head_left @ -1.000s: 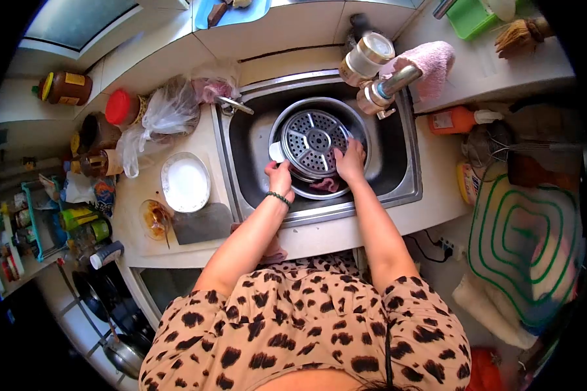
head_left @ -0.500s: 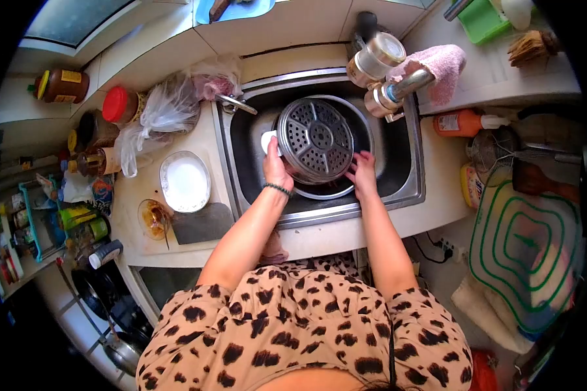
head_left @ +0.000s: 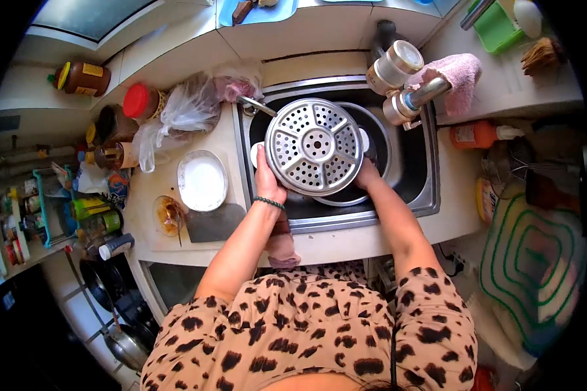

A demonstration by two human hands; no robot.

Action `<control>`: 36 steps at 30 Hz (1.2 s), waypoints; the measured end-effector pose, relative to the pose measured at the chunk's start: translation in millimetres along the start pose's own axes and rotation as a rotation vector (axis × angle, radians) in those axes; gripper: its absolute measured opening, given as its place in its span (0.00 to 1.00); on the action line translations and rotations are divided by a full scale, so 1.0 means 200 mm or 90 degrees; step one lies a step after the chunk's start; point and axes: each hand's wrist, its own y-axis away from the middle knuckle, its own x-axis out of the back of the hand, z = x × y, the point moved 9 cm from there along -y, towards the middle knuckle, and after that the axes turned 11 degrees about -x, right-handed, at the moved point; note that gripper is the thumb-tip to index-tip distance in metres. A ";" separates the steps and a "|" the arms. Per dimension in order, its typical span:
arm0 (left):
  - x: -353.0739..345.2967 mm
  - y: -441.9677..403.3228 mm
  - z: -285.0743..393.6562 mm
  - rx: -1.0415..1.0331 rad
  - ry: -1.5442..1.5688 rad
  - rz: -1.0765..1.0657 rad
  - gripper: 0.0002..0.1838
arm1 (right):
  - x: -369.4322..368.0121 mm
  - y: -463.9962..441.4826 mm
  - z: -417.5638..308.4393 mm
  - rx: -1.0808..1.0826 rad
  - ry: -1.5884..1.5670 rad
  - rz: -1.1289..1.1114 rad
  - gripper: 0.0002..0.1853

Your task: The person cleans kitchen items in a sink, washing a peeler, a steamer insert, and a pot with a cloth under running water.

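Both hands hold a round metal steamer basket (head_left: 317, 144), its perforated face turned up toward me. My left hand (head_left: 269, 179), with a beaded bracelet at the wrist, is closed on its left side beside a white handle (head_left: 254, 154). On the opposite side my right hand (head_left: 367, 173) grips near the other white handle (head_left: 364, 139); its fingers are partly hidden. Below the basket, a metal basin (head_left: 386, 156) sits in the sink (head_left: 419, 186), largely covered by the basket.
A faucet (head_left: 430, 91) with a pink cloth (head_left: 464, 78) over it rises at the sink's right rear. Left of the sink are a white dish (head_left: 202, 181), a small glass bowl (head_left: 169, 216), a plastic bag (head_left: 190, 107) and jars. An orange bottle (head_left: 473, 135) lies to the right.
The steamer basket has come up closer to me and its perforated face is more level. My right hand has moved from loose fingers at the rim to a hold by the right handle.
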 end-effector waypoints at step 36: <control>0.06 0.07 -0.14 -0.067 -0.033 0.089 0.33 | 0.56 0.75 -0.52 0.117 0.038 0.468 0.07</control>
